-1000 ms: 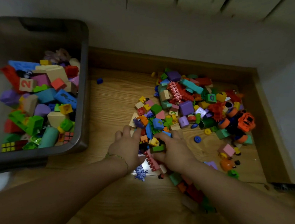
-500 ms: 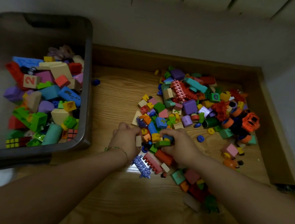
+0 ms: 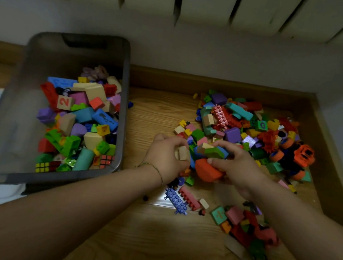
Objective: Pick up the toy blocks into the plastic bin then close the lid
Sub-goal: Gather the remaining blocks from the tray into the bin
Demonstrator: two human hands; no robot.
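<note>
Two hands: both down at the near edge of the pile, side by side, knuckles nearly meeting.
Left hand (image 3: 165,156): fingers curled tight around a tan wooden block (image 3: 183,153), and a thin bracelet (image 3: 153,166) shows on the wrist.
Right hand (image 3: 240,167): clutching a handful, with the thumb on an orange-red block (image 3: 206,171) and a green block (image 3: 214,152) under the fingertips.
Block pile (image 3: 250,124): a big mixed heap on the wooden surface (image 3: 157,112), right of the bin, with an orange toy truck (image 3: 304,156) at its right edge.
Stragglers: a blue studded strip (image 3: 176,198) and a pink studded brick (image 3: 189,197) lie side by side just below the hands.
Plastic bin (image 3: 124,105): grey, on the left with its top uncovered, partly filled with binned blocks (image 3: 78,121). It sits near the left hand but apart from it.
</note>
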